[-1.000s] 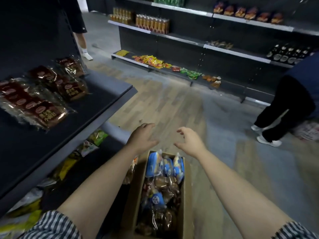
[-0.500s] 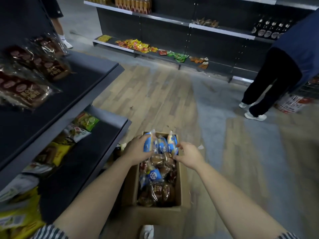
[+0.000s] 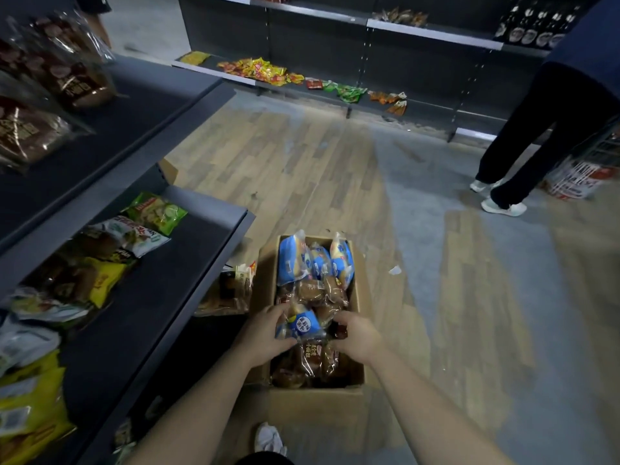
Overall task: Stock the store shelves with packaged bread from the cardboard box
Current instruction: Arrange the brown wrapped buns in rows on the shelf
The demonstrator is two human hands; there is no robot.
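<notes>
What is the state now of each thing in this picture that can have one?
Brown cardboard box: open on top, on the floor, filled with bread packages.
Clear bread package with round blue label: in the box, being held.
Left hand: grips that package's left side.
Right hand: fingers curled at its right side; grip unclear.
Three blue-and-white bread packages: upright at the box's far end.
</notes>
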